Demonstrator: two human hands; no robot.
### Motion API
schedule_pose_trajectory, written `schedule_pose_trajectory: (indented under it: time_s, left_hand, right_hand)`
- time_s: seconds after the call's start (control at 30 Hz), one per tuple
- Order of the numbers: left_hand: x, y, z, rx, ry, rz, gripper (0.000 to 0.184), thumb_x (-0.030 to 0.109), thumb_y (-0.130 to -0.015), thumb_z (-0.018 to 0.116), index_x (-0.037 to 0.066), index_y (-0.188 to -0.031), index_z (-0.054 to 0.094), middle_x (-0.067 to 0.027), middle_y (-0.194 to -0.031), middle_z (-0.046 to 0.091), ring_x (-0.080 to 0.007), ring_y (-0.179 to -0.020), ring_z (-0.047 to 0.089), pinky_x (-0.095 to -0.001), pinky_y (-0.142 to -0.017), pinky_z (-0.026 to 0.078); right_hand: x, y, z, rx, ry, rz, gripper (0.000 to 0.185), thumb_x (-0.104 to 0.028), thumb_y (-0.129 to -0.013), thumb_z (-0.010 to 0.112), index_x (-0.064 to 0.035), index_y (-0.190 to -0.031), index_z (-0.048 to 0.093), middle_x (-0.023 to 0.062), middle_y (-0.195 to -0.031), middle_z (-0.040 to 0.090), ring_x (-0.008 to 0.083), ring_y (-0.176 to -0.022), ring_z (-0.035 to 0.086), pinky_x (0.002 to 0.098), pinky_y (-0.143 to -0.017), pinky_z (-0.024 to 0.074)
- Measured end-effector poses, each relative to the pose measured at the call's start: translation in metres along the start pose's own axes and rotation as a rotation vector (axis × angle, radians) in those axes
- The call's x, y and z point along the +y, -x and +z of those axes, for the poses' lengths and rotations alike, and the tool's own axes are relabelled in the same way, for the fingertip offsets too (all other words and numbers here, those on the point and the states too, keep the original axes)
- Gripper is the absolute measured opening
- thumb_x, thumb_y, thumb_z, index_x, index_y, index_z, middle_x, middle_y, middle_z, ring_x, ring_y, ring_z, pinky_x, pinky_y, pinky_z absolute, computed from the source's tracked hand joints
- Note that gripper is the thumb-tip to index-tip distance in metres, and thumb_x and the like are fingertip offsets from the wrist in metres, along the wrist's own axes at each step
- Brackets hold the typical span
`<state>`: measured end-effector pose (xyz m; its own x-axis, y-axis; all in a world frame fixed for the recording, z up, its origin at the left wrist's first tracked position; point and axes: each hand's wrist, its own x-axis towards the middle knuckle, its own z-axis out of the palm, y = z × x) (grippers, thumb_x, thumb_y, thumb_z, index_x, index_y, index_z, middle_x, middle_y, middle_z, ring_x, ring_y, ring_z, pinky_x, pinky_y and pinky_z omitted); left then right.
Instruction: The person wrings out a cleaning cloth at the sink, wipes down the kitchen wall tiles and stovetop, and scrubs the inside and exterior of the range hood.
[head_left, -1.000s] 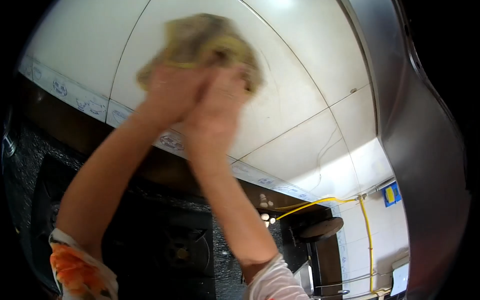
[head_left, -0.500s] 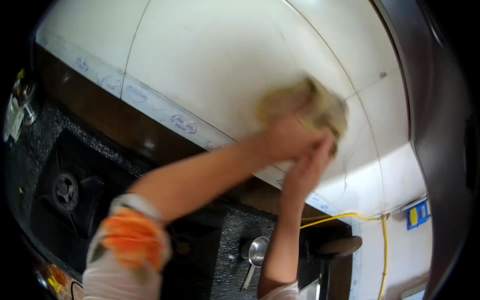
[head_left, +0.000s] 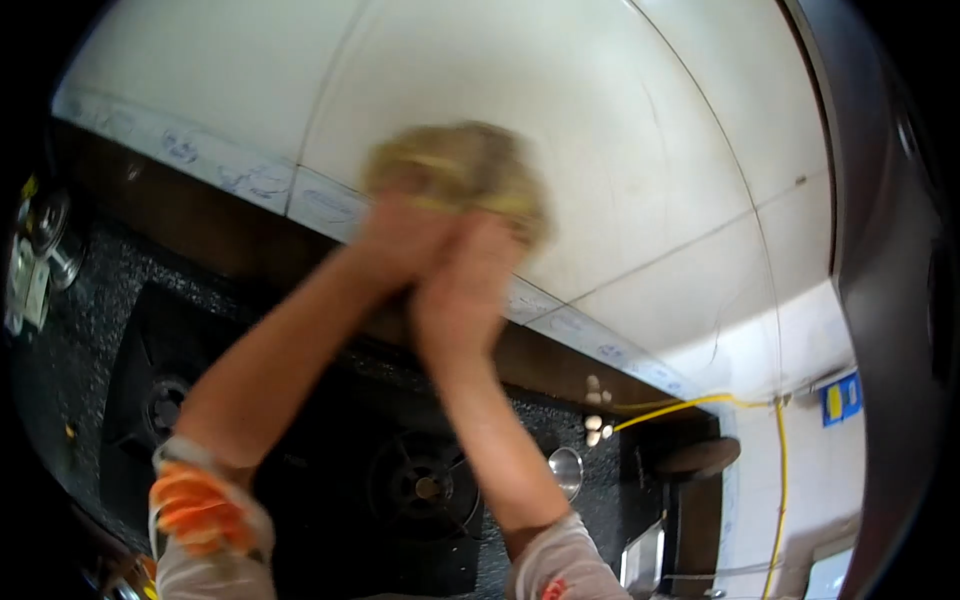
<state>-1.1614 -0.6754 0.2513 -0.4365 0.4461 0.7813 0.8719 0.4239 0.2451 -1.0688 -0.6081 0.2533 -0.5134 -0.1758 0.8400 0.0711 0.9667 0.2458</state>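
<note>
A yellowish-brown cloth [head_left: 465,160], smeared by motion, lies bunched against the white tiled wall [head_left: 600,160]. My left hand [head_left: 405,235] is closed on its lower left part. Close beside it, my right hand [head_left: 465,285] presses on the cloth's lower right part, fingers blurred and partly hidden in the folds. Both arms reach up over the black gas stove [head_left: 330,500], just above the wall's blue-patterned border strip [head_left: 325,205].
Stove burners [head_left: 427,488] sit below my arms. A small metal pan [head_left: 566,470] and several pale round items [head_left: 594,430] are on the speckled counter [head_left: 90,350]. A yellow hose [head_left: 680,408] runs along the wall at right. Metal containers [head_left: 60,240] stand far left.
Both hands and the cloth have swept left and slightly up across the wall tiles. The view has shifted a little, and more of the stove now shows between my arms.
</note>
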Motion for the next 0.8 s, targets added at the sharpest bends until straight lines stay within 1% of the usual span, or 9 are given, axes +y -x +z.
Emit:
schedule_pose_trajectory:
  time_s: [0.07,0.13,0.2,0.33,0.4,0.53,0.67,0.73,0.8]
  left_hand:
    - [-0.053,0.044,-0.024,-0.250,-0.137,-0.341,0.036,0.036,-0.082,0.049,0.015,-0.110,0.059,-0.0092,-0.100,0.065,-0.0246,-0.086,0.062,-0.0443,-0.071,0.048]
    - [-0.130,0.102,-0.018,0.031,-0.517,0.055,0.041,0.033,-0.081,0.051,0.011,-0.114,0.058,-0.0088,-0.098,0.064,-0.0261,-0.085,0.061,-0.0402,-0.070,0.047]
    - [-0.121,0.094,-0.031,0.038,-0.633,0.121,0.043,0.031,-0.081,0.051,0.009,-0.117,0.056,-0.0083,-0.097,0.063,-0.0276,-0.086,0.059,-0.0395,-0.072,0.046]
    - [-0.067,0.075,0.001,-0.264,-0.628,-0.152,0.045,0.033,-0.081,0.051,0.011,-0.120,0.053,-0.0091,-0.104,0.060,-0.0304,-0.097,0.054,-0.0414,-0.079,0.044]
    - [-0.034,0.061,0.052,0.102,-0.498,0.211,0.051,0.037,-0.080,0.053,0.008,-0.122,0.051,-0.0149,-0.119,0.053,-0.0373,-0.114,0.044,-0.0508,-0.085,0.039]
    - [0.120,0.000,0.100,-0.177,-0.268,0.334,0.056,0.044,-0.076,0.054,0.022,-0.126,0.050,-0.0106,-0.133,0.043,-0.0340,-0.132,0.027,-0.0558,-0.102,0.024]
    - [0.219,0.002,0.236,-0.184,0.303,0.487,0.055,0.041,-0.081,0.052,0.020,-0.131,0.044,-0.0106,-0.132,0.043,-0.0323,-0.127,0.033,-0.0498,-0.103,0.029]
    - [0.258,-0.005,0.232,-0.603,0.873,0.210,0.046,0.035,-0.086,0.047,0.017,-0.129,0.045,-0.0102,-0.129,0.045,-0.0304,-0.124,0.038,-0.0424,-0.100,0.035]
    - [0.279,0.027,0.336,-0.547,0.868,0.328,0.037,0.025,-0.088,0.045,0.013,-0.122,0.049,-0.0084,-0.125,0.048,-0.0242,-0.120,0.043,-0.0335,-0.095,0.041]
  right_hand:
    - [-0.055,0.009,0.044,-0.054,-0.280,-0.009,0.046,-0.006,-0.080,0.047,0.0092,-0.124,0.044,0.0254,-0.128,0.044,0.0422,-0.118,0.042,0.0498,-0.102,0.0306]
    - [-0.101,0.011,0.060,-0.061,-0.616,0.055,0.048,-0.005,-0.080,0.046,0.0084,-0.126,0.043,0.0273,-0.131,0.042,0.0369,-0.120,0.043,0.0503,-0.102,0.0292]
    - [-0.115,0.008,0.059,-0.008,-0.649,0.130,0.050,-0.004,-0.080,0.047,0.0094,-0.128,0.040,0.0275,-0.129,0.044,0.0367,-0.120,0.044,0.0493,-0.102,0.0295]
    - [-0.065,0.028,0.035,-0.057,-0.637,0.238,0.055,-0.007,-0.080,0.049,0.0099,-0.130,0.035,0.0266,-0.133,0.039,0.0386,-0.118,0.044,0.0506,-0.105,0.0248]
    - [-0.002,0.053,0.014,-0.037,-0.538,0.290,0.058,-0.006,-0.075,0.053,0.0101,-0.128,0.036,0.0310,-0.131,0.039,0.0448,-0.117,0.042,0.0538,-0.104,0.0234]
    - [0.108,0.106,-0.041,-0.174,-0.488,0.555,0.051,-0.008,-0.078,0.051,0.0104,-0.123,0.037,0.0306,-0.125,0.040,0.0452,-0.117,0.037,0.0520,-0.102,0.0253]
    - [0.185,0.200,-0.044,-0.106,-0.296,1.037,0.055,-0.008,-0.085,0.035,0.0077,-0.136,0.022,0.0304,-0.132,0.037,0.0370,-0.126,0.036,0.0365,-0.102,0.0292]
    - [0.211,0.234,-0.044,-0.045,-0.396,1.289,0.045,-0.009,-0.086,0.035,0.0078,-0.128,0.035,0.0246,-0.119,0.052,0.0299,-0.110,0.050,0.0311,-0.095,0.0359]
    - [0.232,0.265,-0.037,0.063,-0.479,1.335,0.038,-0.009,-0.087,0.034,0.0075,-0.119,0.045,0.0193,-0.113,0.056,0.0249,-0.103,0.053,0.0300,-0.090,0.0386]
